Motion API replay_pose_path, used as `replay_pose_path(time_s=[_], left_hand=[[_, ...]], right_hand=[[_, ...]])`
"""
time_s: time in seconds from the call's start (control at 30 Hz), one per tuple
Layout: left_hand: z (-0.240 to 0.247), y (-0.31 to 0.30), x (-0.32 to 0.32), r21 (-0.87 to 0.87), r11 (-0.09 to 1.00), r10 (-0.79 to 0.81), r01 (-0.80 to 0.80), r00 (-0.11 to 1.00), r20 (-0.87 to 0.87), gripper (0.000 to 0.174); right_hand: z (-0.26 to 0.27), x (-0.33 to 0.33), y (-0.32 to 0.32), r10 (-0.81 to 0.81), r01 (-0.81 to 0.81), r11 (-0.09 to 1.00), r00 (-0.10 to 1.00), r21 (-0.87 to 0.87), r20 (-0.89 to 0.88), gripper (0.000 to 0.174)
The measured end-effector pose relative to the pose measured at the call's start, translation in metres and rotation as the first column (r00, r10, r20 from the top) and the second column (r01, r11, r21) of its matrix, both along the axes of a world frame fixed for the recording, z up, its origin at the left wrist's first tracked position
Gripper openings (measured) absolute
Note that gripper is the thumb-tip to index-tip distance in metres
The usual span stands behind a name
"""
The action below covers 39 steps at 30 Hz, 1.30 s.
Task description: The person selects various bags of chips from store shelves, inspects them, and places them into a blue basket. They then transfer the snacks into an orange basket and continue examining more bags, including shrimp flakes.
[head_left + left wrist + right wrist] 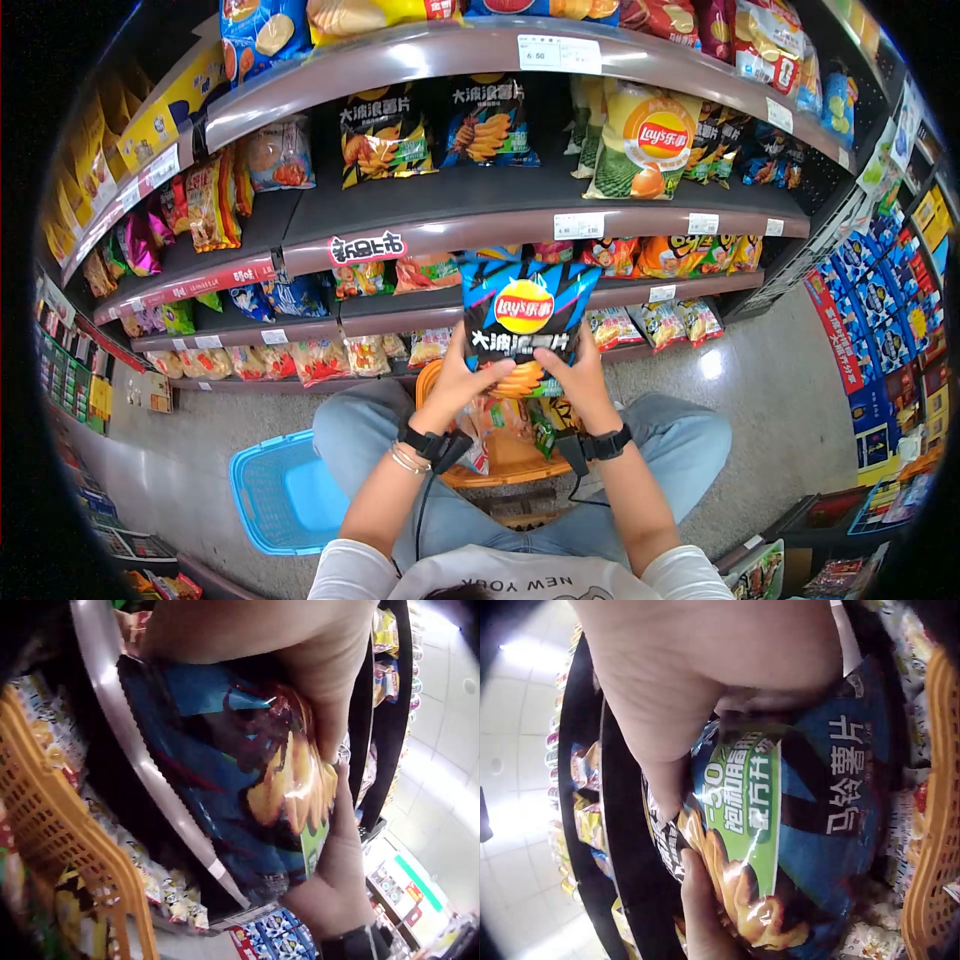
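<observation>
A blue-and-black bag of Lay's potato chips (525,305) is held upright between both hands in the head view, its printed front facing the person. My left hand (463,377) grips the bag's lower left side, with the thumb across the front. On the opposite side my right hand (582,378) holds it the same way, thumb over the printed chips. The left wrist view shows the bag's glossy side (225,765) close up. In the right wrist view, a green label panel (746,787) shows beneath the right hand. The fingers behind the bag are hidden.
An orange basket (505,476) holding several snack packs sits between the person's legs. To the left on the floor stands a blue basket (242,490). Ahead are curved shelves (440,233) with bagged snacks, including a yellow-and-green Lay's bag (645,145).
</observation>
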<state>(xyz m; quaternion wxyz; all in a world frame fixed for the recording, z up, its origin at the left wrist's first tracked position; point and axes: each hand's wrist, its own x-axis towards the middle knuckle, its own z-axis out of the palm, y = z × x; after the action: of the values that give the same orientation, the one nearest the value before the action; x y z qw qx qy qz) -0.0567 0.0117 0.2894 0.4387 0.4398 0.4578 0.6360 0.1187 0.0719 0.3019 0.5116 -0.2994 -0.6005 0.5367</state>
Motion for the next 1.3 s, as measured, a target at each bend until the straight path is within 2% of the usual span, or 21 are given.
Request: replay_pose_path(time_s=[0.07,0.13,0.2,0.27,0.3,0.33,0.4,0.5,0.63,0.7,0.8,0.83,0.93,0.97,1.03,1.07,1.1,1.2,1.3], left_hand=[[0.036,0.007,-0.01,0.065,0.996,-0.066,0.069,0.997,-0.049,0.082],[0.054,0.023,-0.018,0.19,0.981,-0.005,0.028,0.993,-0.121,0.083],[0.074,0.037,-0.029,0.319,0.948,0.099,0.006,0.946,-0.31,0.082],[0.087,0.048,-0.039,0.232,0.972,0.116,-0.046,0.948,-0.298,0.079],[0.09,0.059,-0.044,0.311,0.947,0.197,-0.082,0.912,-0.359,0.076],[0.097,0.065,-0.048,0.313,0.943,0.239,-0.116,0.888,-0.392,0.074],[0.106,0.086,-0.056,0.346,0.931,0.226,-0.116,0.927,-0.299,0.072],[0.124,0.111,-0.067,0.391,0.899,0.347,-0.197,0.865,-0.363,0.068],[0.135,0.14,-0.082,0.481,0.818,0.543,-0.316,0.698,-0.467,0.065],[0.136,0.156,-0.088,0.498,0.802,0.561,-0.329,0.701,-0.44,0.065],[0.136,0.176,-0.095,0.507,0.792,0.576,-0.34,0.69,-0.438,0.063],[0.136,0.181,-0.095,0.517,0.781,0.593,-0.351,0.676,-0.437,0.063],[0.136,0.189,-0.095,0.529,0.758,0.638,-0.381,0.598,-0.485,0.061],[0.135,0.19,-0.095,0.52,0.761,0.64,-0.388,0.581,-0.503,0.062],[0.131,0.193,-0.094,0.562,0.727,0.681,-0.394,0.516,-0.52,0.063],[0.128,0.195,-0.094,0.55,0.739,0.669,-0.389,0.522,-0.529,0.064],[0.129,0.195,-0.095,0.539,0.749,0.658,-0.385,0.528,-0.537,0.064],[0.131,0.192,-0.094,0.509,0.767,0.638,-0.39,0.539,-0.549,0.065],[0.127,0.191,-0.096,0.512,0.757,0.651,-0.406,0.533,-0.54,0.066]], right_hand=[[0.032,-0.006,0.017,0.038,-0.037,0.999,0.999,0.025,-0.038,0.055],[0.057,-0.016,0.035,0.003,0.001,0.999,0.995,0.046,-0.102,0.048],[0.078,-0.027,0.055,0.024,-0.022,1.0,0.986,0.012,-0.167,0.047],[0.097,-0.037,0.074,0.001,-0.002,1.0,0.99,-0.004,-0.138,0.044],[0.101,-0.042,0.086,0.011,-0.011,1.0,0.99,0.004,-0.14,0.043],[0.107,-0.048,0.096,0.022,-0.02,1.0,0.99,0.011,-0.142,0.042],[0.123,-0.06,0.111,0.038,-0.034,0.999,0.987,0.025,-0.154,0.042],[0.141,-0.074,0.134,0.002,0.005,0.995,0.997,0.096,-0.073,0.044],[0.142,-0.098,0.176,-0.062,0.062,0.962,0.998,0.267,-0.007,0.055],[0.145,-0.106,0.189,-0.145,0.112,0.933,0.987,0.341,0.072,0.06],[0.155,-0.115,0.201,-0.129,0.077,0.934,0.983,0.349,0.13,0.069],[0.148,-0.124,0.215,-0.231,0.152,0.898,0.962,0.414,0.147,0.074],[0.148,-0.129,0.221,-0.319,0.192,0.817,0.936,0.543,0.149,0.078],[0.15,-0.127,0.217,-0.273,0.146,0.848,0.944,0.509,0.184,0.08],[0.136,-0.131,0.229,-0.336,0.182,0.848,0.911,0.498,0.239,0.082],[0.127,-0.132,0.235,-0.367,0.201,0.846,0.892,0.494,0.266,0.082],[0.129,-0.128,0.231,-0.283,0.155,0.878,0.931,0.454,0.23,0.083],[0.115,-0.132,0.238,-0.335,0.221,0.858,0.925,0.464,0.179,0.082],[0.114,-0.126,0.233,-0.286,0.206,0.907,0.942,0.367,0.176,0.08]])
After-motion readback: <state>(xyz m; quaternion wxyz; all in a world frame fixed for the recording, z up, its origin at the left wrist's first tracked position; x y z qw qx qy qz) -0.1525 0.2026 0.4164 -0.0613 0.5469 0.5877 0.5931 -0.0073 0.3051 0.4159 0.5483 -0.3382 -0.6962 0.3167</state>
